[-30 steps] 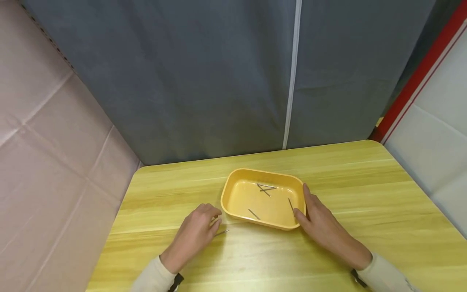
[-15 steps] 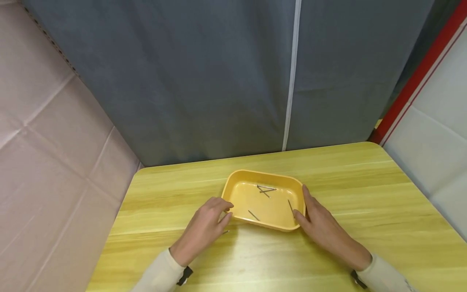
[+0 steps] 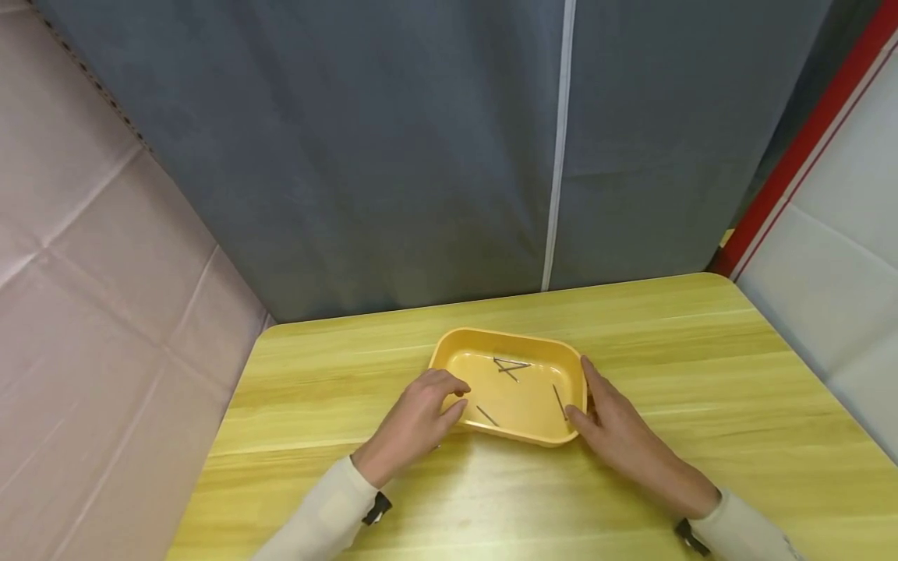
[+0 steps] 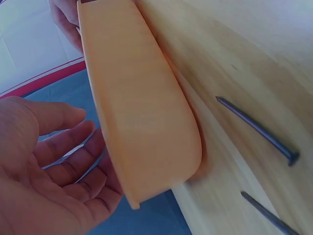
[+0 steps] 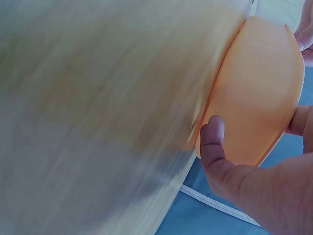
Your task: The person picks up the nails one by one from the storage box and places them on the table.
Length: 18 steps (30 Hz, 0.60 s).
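A yellow plastic tray (image 3: 522, 409) rests on the table with several steel nails (image 3: 487, 415) lying loose in it, some crossed toward the back. My right hand (image 3: 620, 425) grips its right end, thumb over the rim and fingers along the outer side. My left hand (image 3: 414, 421) hovers over the tray's left end, thumb and index finger apart. In the left wrist view the fingers are loosely bent, with nothing between them. Below that hand, a nail (image 4: 257, 129) lies on the table outside the tray, with a second nail (image 4: 269, 214) beside it.
The wood-grain table (image 3: 316, 366) has rounded far corners. A grey curtain (image 3: 386, 195) hangs behind it. Quilted pale panels stand on the left (image 3: 105, 312) and on the right (image 3: 835, 257), the right one edged in red.
My left hand has moved right and away from me, from the table beside the tray to above its left end. The right hand keeps its grip on the tray.
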### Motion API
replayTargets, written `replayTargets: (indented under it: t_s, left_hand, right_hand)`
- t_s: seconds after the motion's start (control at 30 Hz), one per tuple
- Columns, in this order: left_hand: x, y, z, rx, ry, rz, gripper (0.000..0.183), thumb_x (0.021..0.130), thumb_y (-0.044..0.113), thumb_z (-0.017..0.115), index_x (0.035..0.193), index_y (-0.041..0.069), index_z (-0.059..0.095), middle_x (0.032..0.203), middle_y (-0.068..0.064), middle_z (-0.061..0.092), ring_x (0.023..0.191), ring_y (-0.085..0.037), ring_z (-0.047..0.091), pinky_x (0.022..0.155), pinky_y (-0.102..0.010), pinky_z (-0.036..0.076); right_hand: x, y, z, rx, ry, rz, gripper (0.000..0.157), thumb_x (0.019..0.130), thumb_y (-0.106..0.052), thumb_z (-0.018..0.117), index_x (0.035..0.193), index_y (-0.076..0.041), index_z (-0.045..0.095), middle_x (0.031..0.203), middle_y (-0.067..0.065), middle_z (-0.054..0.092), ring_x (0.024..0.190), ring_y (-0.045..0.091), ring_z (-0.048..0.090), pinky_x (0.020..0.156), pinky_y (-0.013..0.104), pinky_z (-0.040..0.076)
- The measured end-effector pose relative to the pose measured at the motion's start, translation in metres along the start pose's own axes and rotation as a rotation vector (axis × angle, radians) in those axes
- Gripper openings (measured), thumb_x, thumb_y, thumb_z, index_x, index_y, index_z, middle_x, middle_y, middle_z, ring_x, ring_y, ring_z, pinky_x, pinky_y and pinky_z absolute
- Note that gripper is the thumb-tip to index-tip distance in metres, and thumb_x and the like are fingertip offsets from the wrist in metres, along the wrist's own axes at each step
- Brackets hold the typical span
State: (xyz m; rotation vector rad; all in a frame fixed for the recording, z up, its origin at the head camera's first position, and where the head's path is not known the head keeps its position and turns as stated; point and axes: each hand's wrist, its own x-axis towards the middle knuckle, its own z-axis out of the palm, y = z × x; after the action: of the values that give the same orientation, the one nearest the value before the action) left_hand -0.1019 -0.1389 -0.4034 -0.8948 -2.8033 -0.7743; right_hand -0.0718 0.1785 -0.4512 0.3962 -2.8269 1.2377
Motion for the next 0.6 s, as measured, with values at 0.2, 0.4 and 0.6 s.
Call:
replayTargets:
  t_s: [0.2,0.4,0.6]
  left_hand:
    - [0.011,-0.002,0.008,0.033,-0.086,0.024,0.019,0.097,0.018,0.067,0.113,0.009,0.074,0.109,0.002,0.071,0.104,-0.013,0.063,0.09,-0.03,0.054]
    - [0.025,-0.006,0.012,0.118,-0.202,0.08,0.019,0.096,0.014,0.065,0.111,0.008,0.075,0.108,-0.002,0.072,0.102,-0.017,0.065,0.089,-0.03,0.054]
    - [0.039,-0.01,0.011,0.179,-0.282,0.137,0.019,0.094,0.009,0.066,0.11,0.007,0.076,0.107,-0.003,0.073,0.1,-0.017,0.066,0.086,-0.029,0.055]
  right_hand:
    - [-0.001,-0.001,-0.002,0.053,0.004,0.004,0.083,0.101,-0.024,0.063,0.16,0.001,0.011,0.13,0.021,0.055,0.101,0.018,0.061,0.08,0.026,0.054]
    - [0.0,0.0,-0.002,0.046,-0.003,0.009,0.084,0.1,-0.025,0.064,0.16,0.001,0.011,0.134,0.022,0.053,0.099,0.017,0.061,0.078,0.024,0.054]
    - [0.001,0.002,-0.002,0.034,-0.02,0.026,0.084,0.1,-0.024,0.063,0.16,0.0,0.008,0.146,0.025,0.044,0.105,0.021,0.061,0.081,0.026,0.054]
